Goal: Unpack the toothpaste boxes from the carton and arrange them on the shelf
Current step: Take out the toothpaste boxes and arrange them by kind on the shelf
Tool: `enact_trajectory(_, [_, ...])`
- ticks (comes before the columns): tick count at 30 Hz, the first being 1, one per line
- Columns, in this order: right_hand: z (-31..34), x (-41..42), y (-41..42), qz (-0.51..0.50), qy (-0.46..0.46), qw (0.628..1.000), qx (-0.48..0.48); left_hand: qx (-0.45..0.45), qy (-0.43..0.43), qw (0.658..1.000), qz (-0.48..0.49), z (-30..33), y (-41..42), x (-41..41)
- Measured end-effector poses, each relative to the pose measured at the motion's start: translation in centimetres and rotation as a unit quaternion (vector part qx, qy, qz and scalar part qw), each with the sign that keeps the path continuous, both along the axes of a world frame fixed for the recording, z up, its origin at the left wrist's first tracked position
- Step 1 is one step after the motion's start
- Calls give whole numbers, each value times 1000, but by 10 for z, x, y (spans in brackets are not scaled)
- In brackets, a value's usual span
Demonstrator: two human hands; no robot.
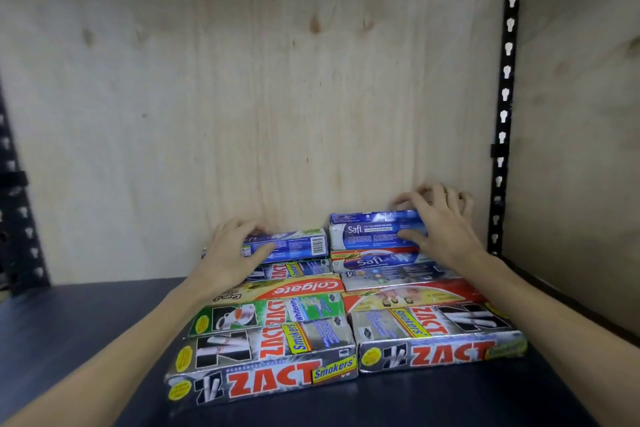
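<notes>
Right grip: my right hand [437, 222] curls over the top Safi box [372, 231] of the right rear stack, fingers over its far edge, thumb on its front face.
Left grip: my left hand [232, 246] clasps the left Safi box [294, 245] the same way, fingers curled on top, thumb low on the front.
Long axis: both held boxes lie flat, running left to right, parallel to the plywood back panel [242, 97].
Key relation: each hand covers the outer end of its own box; the inner ends almost meet at the middle. The right box sits higher than the left.
Nearer hand: each box has its own hand; neither needs to cross over.
Arranged stock: Colgate box [298, 289] and ZACT boxes [270, 376] fill two columns toward the front of the dark shelf [86, 322].
Carton: not in view.
Judged step: squaring the rear boxes back against the panel.
</notes>
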State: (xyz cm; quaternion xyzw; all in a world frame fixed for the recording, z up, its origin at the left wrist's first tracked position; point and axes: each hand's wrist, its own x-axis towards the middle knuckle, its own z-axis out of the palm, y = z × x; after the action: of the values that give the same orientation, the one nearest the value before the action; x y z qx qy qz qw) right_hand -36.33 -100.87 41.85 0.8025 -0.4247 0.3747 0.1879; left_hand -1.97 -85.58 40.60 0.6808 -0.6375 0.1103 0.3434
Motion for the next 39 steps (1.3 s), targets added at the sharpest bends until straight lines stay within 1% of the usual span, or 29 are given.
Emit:
enact_trajectory(2, [-3, 2, 5, 2, 2, 1000, -12, 10, -16, 1000, 11, 0, 2, -3])
enact_trajectory(5, [-3, -2, 8, 2, 19, 1000, 3, 10, -28, 999, 21, 3, 4, -7])
enact_trajectory(7, [-2, -5, 9, -4, 43, 999, 4, 15, -27, 999, 20, 7, 7, -9])
enact_trajectory(9, [-1, -6, 15, -9, 42, 999, 16, 20, -19, 999, 19, 9, 10, -13])
enact_trajectory(12, [-3, -4, 30, 1, 20, 999, 34, 11, -1, 1000, 15, 11, 18, -22])
enact_trajectory(15, [-4, -2, 52, 41, -16, 997, 63, 15, 6, 1000, 24, 10, 28, -34])
enact_trajectory(17, [-7, 0, 75, 66, -38, 992, 100, 18, 15, 999, 28, 10, 41, -45])
enact_trajectory(19, [-10, 0, 100, 91, -61, 987, 121, 13, 24, 999, 28, 10, 59, -57])
enact_trajectory(23, [-22, 0, 160, 136, -121, 975, 129, -16, 62, 998, 19, 5, 104, -81])
enact_trajectory(25, [-32, 1, 195, 171, -148, 965, 136, -21, 65, 997, 26, -2, 133, -97])
enact_trajectory(27, [-43, 3, 230, 202, -170, 957, 119, -26, 57, 997, 47, -14, 166, -116])
enact_trajectory(29, [-59, 3, 270, 222, -201, 949, 101, -56, 46, 996, 53, -29, 205, -136])
enact_trajectory(31, [-80, 2, 310, 219, -237, 940, 107, -94, 28, 994, 55, -48, 240, -152])
enact_trajectory(33, [-110, 2, 353, 204, -263, 935, 122, -110, 11, 992, 64, -76, 275, -161])
enact_trajectory(36, [-158, 6, 408, 206, -270, 925, 168, -91, 2, 994, 56, -123, 319, -169])
enact_trajectory(39, [-217, 13, 438, 179, -256, 923, 226, -26, 42, 996, 74, -186, 351, -164])
